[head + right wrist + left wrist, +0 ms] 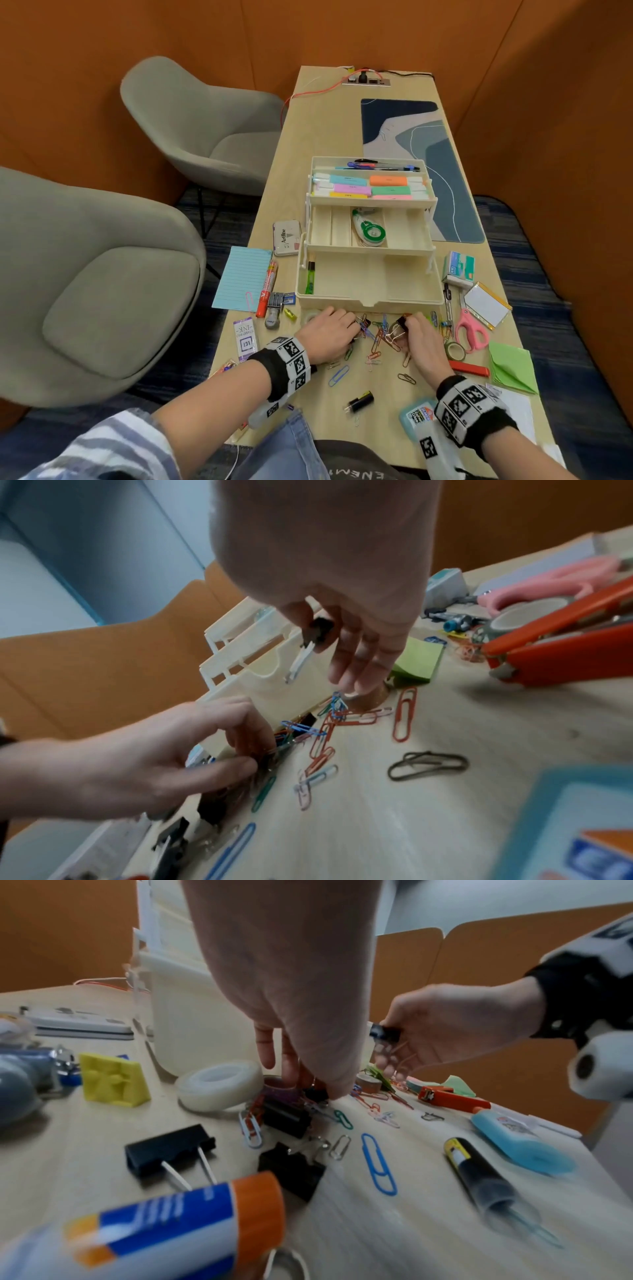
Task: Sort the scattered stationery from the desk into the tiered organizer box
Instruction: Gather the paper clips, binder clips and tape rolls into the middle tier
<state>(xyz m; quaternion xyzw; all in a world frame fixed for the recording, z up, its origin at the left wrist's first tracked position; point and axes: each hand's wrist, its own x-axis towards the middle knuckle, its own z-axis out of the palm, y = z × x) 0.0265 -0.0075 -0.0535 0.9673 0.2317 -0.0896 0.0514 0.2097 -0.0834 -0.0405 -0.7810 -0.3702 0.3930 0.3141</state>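
Observation:
The cream tiered organizer box (342, 303) stands open on the desk, with highlighters in its top tray and a correction tape in the middle one. Loose coloured paper clips (376, 337) and binder clips lie in front of it. My left hand (354, 329) reaches down into this pile (301, 1080), its thumb and fingers pinching a black binder clip tangled with paper clips (251, 750). My right hand (406, 323) holds a second black binder clip (320, 631) between thumb and forefinger just above the desk, its other fingers hanging straight down.
A clear tape roll (219, 1085), a yellow sharpener (114, 1080), more black binder clips (171, 1148) and a glue stick (171, 1223) lie at the left. A red stapler (469, 369), pink scissors (471, 329) and green notes (510, 366) lie at the right. Grey chairs (102, 274) stand left of the desk.

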